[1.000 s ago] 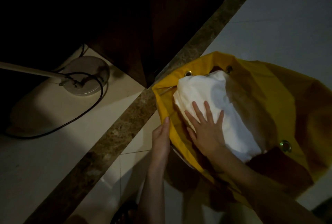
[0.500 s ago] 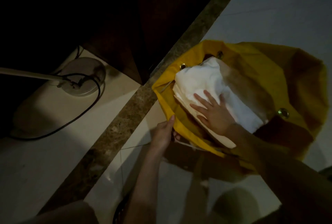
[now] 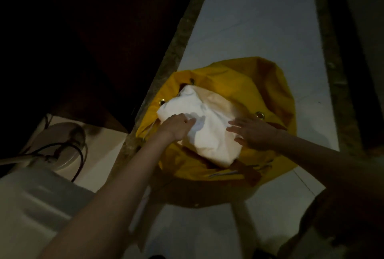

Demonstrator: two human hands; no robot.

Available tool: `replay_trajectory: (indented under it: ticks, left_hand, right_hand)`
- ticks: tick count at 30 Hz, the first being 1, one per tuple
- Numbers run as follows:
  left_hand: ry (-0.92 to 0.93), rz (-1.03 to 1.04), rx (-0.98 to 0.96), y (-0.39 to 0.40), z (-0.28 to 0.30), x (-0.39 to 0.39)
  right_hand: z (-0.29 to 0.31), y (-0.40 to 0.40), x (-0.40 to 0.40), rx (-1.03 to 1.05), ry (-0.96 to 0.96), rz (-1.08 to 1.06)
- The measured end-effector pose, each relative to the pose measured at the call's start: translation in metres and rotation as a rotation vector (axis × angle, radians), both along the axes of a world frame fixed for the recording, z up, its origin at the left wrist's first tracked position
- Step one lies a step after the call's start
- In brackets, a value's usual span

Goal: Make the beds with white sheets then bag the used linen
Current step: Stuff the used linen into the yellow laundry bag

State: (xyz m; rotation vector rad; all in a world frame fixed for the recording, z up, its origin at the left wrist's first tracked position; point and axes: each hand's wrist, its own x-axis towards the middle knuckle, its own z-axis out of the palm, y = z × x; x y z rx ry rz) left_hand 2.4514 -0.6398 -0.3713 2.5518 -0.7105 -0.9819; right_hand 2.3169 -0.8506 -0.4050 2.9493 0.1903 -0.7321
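Yellow fabric bag [image 3: 245, 84] lies open-mouthed on the pale tiled floor [image 3: 255, 20], spreading under and beyond both hands, metal eyelets along its rim. White linen [image 3: 209, 132] sits bundled inside the mouth, between the hands. Left hand [image 3: 178, 126] has curled fingers gripping the linen's near-left edge. Right hand [image 3: 252, 132] rests flat, fingers straight, on the bundle's right side. Lamp base [image 3: 64, 144] with black cable sits well left of the left hand

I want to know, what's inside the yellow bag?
White linen fills the yellow bag; the left hand grips it, the right hand rests alongside. Anything under it is hidden.
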Motion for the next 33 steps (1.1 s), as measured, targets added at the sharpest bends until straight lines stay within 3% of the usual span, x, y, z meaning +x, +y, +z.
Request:
replay_trajectory:
  ticks: [3, 7, 12, 15, 20, 24, 29, 33]
  left_hand:
    - [0.015, -0.154, 0.004, -0.013, -0.005, -0.001]
    - [0.061, -0.314, 0.056, -0.026, -0.015, -0.011]
    - [0.255, -0.309, -0.018, -0.043, -0.023, -0.039]
    - [0.305, -0.317, -0.051, -0.052, -0.024, -0.052]
    - [0.404, -0.246, -0.089, -0.065, -0.028, -0.063]
    - [0.597, -0.064, -0.206, -0.08, -0.026, -0.076]
    - [0.623, 0.093, -0.3, -0.108, -0.028, -0.088]
    - [0.674, 0.217, -0.362, -0.124, -0.044, -0.101]
  right_hand:
    - [0.013, -0.012, -0.016, -0.111, 0.058, -0.12]
    - [0.029, -0.03, -0.041, -0.043, 0.007, -0.282]
    - [0.033, -0.054, -0.071, 0.002, -0.073, -0.469]
    - [0.026, -0.062, -0.078, 0.184, -0.127, -0.592]
    - [0.017, -0.076, -0.085, 0.428, -0.091, -0.988]
    - [0.017, -0.073, -0.08, 0.878, 0.087, -1.281]
    - [0.025, -0.055, -0.058, 1.255, 0.051, -1.374]
    - [0.018, -0.052, -0.047, 1.259, 0.076, -1.411]
